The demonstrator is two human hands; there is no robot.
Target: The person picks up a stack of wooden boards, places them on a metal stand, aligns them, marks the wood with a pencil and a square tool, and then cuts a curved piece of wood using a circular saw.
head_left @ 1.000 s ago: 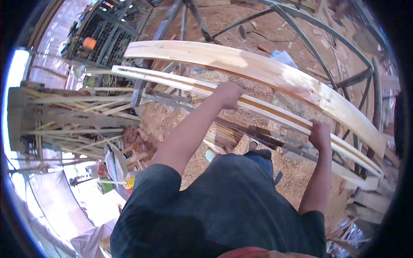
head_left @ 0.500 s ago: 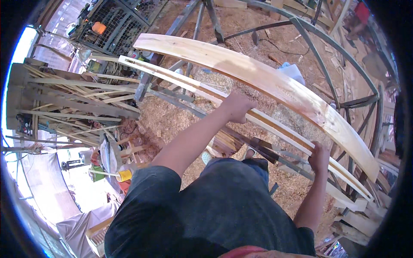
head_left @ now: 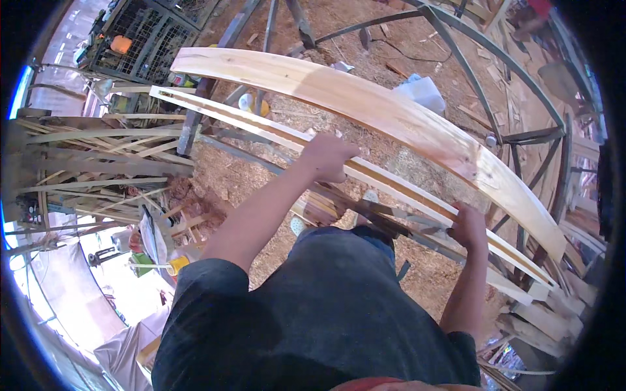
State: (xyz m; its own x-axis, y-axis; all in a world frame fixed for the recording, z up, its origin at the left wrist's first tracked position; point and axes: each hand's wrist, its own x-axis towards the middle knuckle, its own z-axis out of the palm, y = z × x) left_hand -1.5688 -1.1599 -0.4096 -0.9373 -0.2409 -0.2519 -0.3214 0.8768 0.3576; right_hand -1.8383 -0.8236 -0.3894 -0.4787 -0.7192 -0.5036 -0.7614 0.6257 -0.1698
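Observation:
A long, narrow piece of pale wood [head_left: 399, 186] with a brown groove or gap down its length slants across the view, its left end farther away. My left hand [head_left: 329, 158] is closed around it left of the middle. My right hand [head_left: 469, 227] grips it farther right, fingers wrapped over its edge. Just beyond lies a wide, curved pale plank [head_left: 391, 116], roughly parallel and apart from both hands. The fingertips of both hands are partly hidden.
Dark metal bars [head_left: 456, 62] form a curved frame at the far right. Several thin wood strips [head_left: 98, 137] are stacked at the left. A whitish plastic container [head_left: 427, 94] sits on the shavings-strewn floor [head_left: 254, 166]. A wire crate [head_left: 153, 45] stands far left.
The whole view has shifted, so the wood, the plank and the surroundings appear farther left. Both hands keep their hold on the grooved wood.

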